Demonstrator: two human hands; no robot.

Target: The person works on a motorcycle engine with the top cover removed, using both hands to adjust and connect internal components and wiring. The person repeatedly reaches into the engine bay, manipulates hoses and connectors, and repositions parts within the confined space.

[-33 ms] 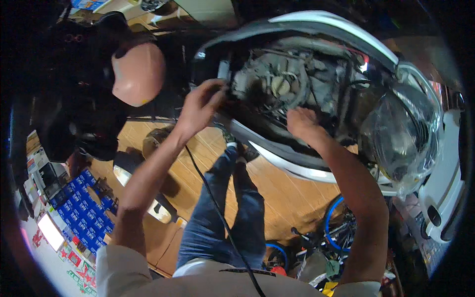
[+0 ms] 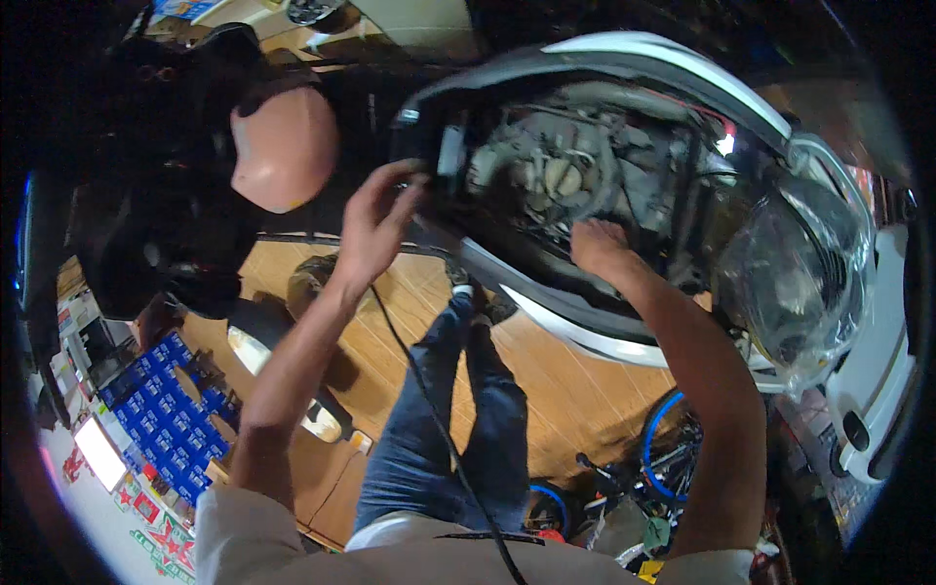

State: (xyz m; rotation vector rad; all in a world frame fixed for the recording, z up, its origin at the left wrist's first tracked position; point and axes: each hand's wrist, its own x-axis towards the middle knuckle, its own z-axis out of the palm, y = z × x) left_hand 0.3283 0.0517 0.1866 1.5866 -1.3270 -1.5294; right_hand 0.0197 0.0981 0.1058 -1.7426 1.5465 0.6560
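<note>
A white and black scooter [image 2: 624, 348] stands before me with its body opened, baring a grey, grimy engine [image 2: 517, 161] with hoses and a pale round cap [image 2: 563, 178]. My right hand [image 2: 602, 246] reaches over the near rim into this opening. Its fingers are curled down and closed beside the hoses; their tips and anything in them are hidden. My left hand [image 2: 375, 224] hovers by the dark left end of the opening. Its thumb and bent fingers are apart, and I make out nothing between them.
A pink helmet [image 2: 288, 146] rests at left on a dark vehicle. Clear plastic wrap [image 2: 790, 283] covers the scooter's right end. A black cable [image 2: 414, 366] hangs in front of my legs. Below right are bicycles with blue-rimmed wheels [image 2: 653, 444]; blue cartons [image 2: 166, 414] stand at lower left.
My left hand has drawn back slightly to the left, away from the opening's edge. My right hand stays curled in the engine bay. The whole view has shifted a little.
</note>
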